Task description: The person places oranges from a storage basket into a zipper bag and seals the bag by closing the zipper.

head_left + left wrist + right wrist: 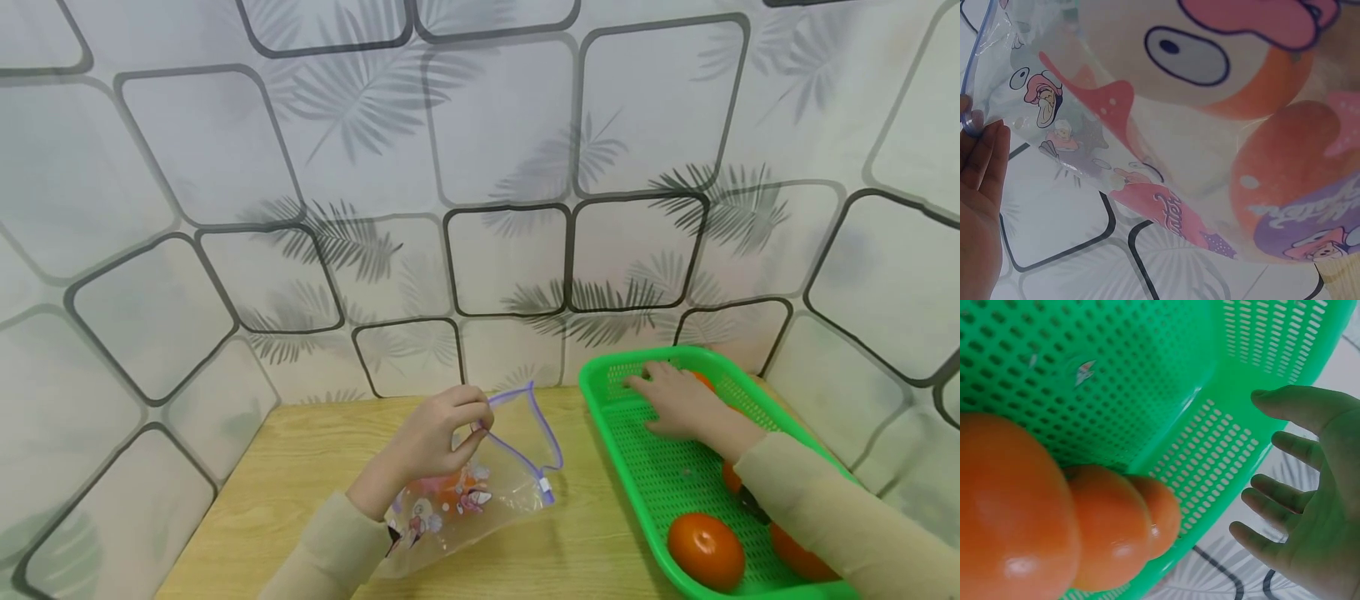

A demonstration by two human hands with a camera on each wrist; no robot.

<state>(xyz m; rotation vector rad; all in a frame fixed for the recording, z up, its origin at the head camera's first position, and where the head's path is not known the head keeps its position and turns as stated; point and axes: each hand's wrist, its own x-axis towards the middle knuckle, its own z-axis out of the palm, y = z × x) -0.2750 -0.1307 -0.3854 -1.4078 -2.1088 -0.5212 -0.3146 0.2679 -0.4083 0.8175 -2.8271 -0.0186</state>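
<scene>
My left hand (438,433) pinches the purple-edged rim of a clear slider zip bag (457,529). The bag has cartoon prints, and its mouth gapes toward the right. In the left wrist view, orange-red tomatoes (1291,156) show through the plastic. My right hand (675,400) reaches over the far part of a green plastic basket (622,454), fingers spread and holding nothing. Tomatoes (707,550) lie in the basket, mostly along its right side and near end. The right wrist view has a row of tomatoes (1107,525) to the left of that hand (1316,487); my right forearm partly hides some in the head view.
Both the bag and the basket rest on a light wooden table (277,475). A patterned wall covering (510,258) closes in the back and both sides. The basket's raised rim (626,492) stands between the bag and the tomatoes.
</scene>
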